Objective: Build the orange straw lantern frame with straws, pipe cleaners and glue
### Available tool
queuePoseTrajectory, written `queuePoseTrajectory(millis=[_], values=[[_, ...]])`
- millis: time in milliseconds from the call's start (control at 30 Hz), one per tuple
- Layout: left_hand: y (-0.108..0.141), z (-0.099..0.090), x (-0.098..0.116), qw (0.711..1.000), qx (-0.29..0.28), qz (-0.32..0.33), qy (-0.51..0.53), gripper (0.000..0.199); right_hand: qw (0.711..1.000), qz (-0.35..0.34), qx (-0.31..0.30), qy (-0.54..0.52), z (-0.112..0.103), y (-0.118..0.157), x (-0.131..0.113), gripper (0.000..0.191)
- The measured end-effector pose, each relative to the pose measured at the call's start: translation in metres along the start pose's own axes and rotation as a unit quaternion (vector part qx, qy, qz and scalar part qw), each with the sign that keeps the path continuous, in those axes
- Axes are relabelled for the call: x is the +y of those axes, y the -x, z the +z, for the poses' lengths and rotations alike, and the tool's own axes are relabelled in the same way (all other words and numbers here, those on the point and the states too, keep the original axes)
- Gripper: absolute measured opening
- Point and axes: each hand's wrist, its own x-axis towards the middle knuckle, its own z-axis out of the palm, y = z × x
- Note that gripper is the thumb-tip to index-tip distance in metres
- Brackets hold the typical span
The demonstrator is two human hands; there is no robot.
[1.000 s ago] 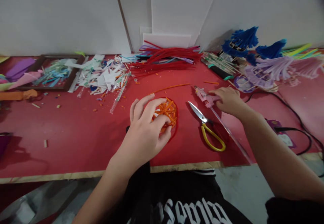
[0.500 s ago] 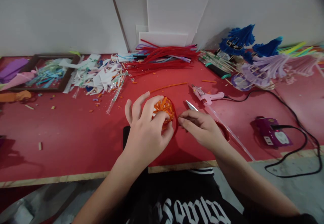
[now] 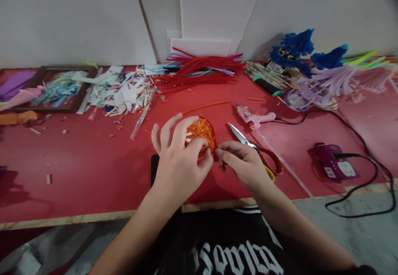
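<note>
My left hand (image 3: 183, 150) curls over a round piece made of orange pipe cleaner strips (image 3: 200, 131), gripping it at its near side. Around the right edge of that piece runs a red pipe cleaner (image 3: 213, 129). With thumb and forefinger pinched, my right hand (image 3: 239, 159) holds the red pipe cleaner near its lower right part. Scissors (image 3: 245, 139) with red and yellow handles lie just beyond my right hand, partly covered by it. A single orange pipe cleaner (image 3: 207, 107) rests on the table behind the round piece.
A pink hot glue gun (image 3: 255, 119) lies to the right, its cord leading toward a purple power box (image 3: 336, 162). Red pipe cleaners (image 3: 205, 68) are heaped at the back. Scraps (image 3: 127, 92) and a brown frame (image 3: 74, 101) sit left; blue and lilac pipe cleaner models (image 3: 323, 80) stand right.
My right hand has shifted slightly left and down, meeting the edge of the round piece. More of the scissors now shows. My left hand has barely moved.
</note>
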Motion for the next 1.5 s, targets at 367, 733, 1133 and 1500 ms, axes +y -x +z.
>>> queuePoseTrajectory(millis=[367,733,1133,1500], values=[[0.002,-0.002,0.005,0.999,-0.015,-0.033,0.004,0.003,0.998,-0.032,0.01,0.06,0.004,0.006,-0.008,0.018],[0.001,-0.002,0.007,0.999,-0.012,-0.043,-0.003,0.006,0.971,-0.125,0.051,0.196,0.01,0.009,-0.011,0.013],[-0.002,-0.001,0.01,0.998,-0.003,-0.063,0.013,0.008,0.98,0.015,0.129,-0.153,0.029,0.011,0.009,0.015],[0.001,0.002,0.013,0.998,-0.002,-0.059,0.001,0.007,0.935,0.096,0.14,-0.31,0.041,0.008,0.005,0.019]])
